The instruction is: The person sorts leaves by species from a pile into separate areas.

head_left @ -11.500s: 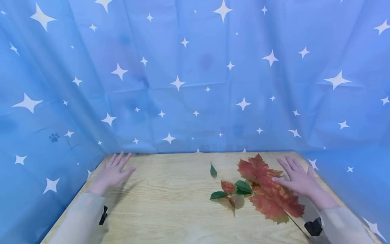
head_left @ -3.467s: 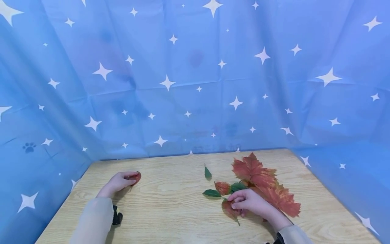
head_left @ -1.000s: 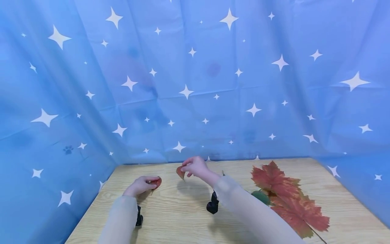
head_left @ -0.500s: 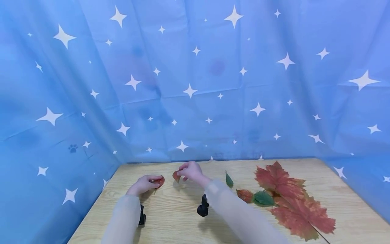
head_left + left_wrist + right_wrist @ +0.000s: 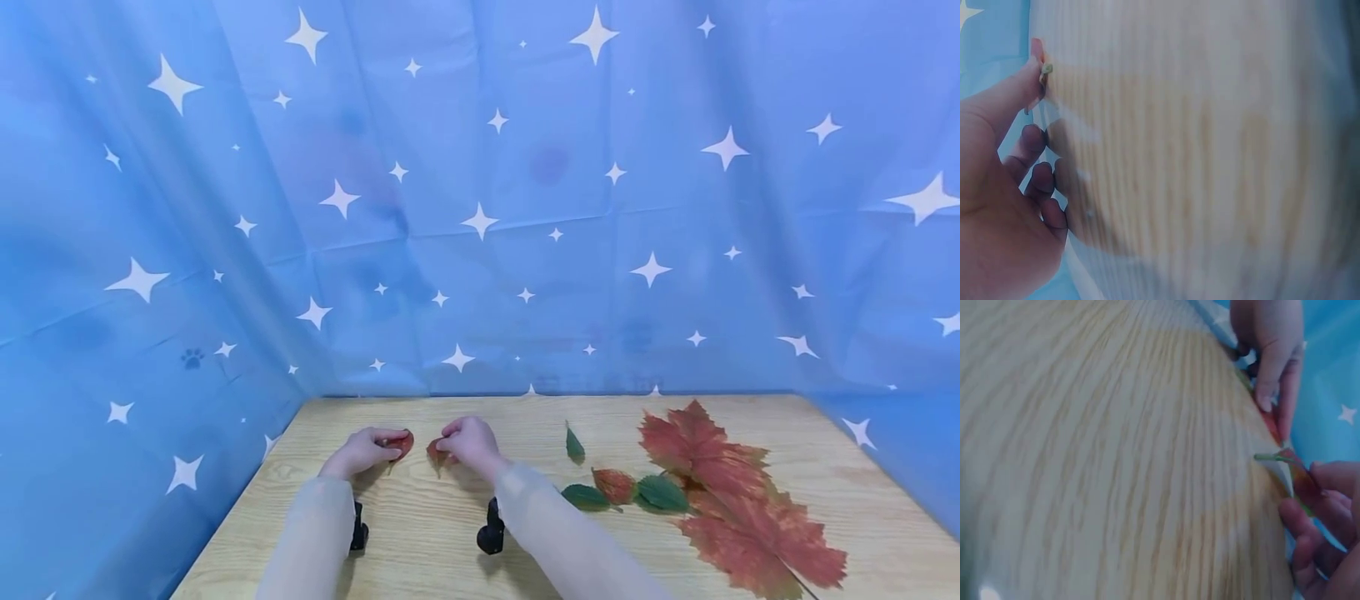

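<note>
Left hand (image 5: 358, 451) pinches small red leaf (image 5: 402, 443) against wooden table (image 5: 420, 533), far left part. Right hand (image 5: 469, 438) pinches second red leaf (image 5: 437, 451) just beside it, fingers curled. Green leaves (image 5: 660, 492) and big maple leaves (image 5: 742, 508) lie well apart, right side.

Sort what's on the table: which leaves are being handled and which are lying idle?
In hand:
- small red leaf, left hand
- second red leaf, right hand

Lying idle:
- big maple leaves
- green leaves
- reddish leaf
</note>
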### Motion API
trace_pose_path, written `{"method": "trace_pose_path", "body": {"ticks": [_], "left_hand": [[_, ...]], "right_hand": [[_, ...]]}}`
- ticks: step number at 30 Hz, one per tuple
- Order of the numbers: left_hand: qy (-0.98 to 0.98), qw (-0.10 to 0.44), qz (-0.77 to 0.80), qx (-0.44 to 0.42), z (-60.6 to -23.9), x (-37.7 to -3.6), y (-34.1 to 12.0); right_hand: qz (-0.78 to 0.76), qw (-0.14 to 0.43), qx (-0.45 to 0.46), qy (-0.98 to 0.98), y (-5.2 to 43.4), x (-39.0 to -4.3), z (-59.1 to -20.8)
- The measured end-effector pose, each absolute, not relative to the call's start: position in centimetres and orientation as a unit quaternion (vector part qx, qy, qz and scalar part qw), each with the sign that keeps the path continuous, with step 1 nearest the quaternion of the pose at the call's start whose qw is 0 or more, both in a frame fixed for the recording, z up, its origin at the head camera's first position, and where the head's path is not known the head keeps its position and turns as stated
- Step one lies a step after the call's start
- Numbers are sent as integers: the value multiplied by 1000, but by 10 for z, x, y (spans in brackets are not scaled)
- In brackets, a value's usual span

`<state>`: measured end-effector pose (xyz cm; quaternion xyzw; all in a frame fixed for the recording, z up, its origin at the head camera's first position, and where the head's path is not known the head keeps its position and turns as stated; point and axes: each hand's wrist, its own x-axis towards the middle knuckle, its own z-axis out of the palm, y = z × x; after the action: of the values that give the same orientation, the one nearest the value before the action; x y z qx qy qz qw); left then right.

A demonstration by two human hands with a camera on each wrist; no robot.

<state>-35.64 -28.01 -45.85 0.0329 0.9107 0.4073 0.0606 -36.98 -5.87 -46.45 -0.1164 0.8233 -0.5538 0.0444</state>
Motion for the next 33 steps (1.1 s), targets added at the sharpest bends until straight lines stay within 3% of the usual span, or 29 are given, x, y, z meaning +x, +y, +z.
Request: {"method": "trace_pose_path", "body": {"ticks": [11, 23, 33], "left_hand": [[914, 46, 402, 28, -455, -358, -277], [920, 44, 388, 36, -458, -356, -281], [940, 43, 336, 41, -455, -357, -274]], "right_hand": [[-316, -24, -231, 920, -61, -370, -459], [-242, -32, -251, 937, -70, -360, -460], [-216, -40, -212, 952, -69, -358, -462]]}}
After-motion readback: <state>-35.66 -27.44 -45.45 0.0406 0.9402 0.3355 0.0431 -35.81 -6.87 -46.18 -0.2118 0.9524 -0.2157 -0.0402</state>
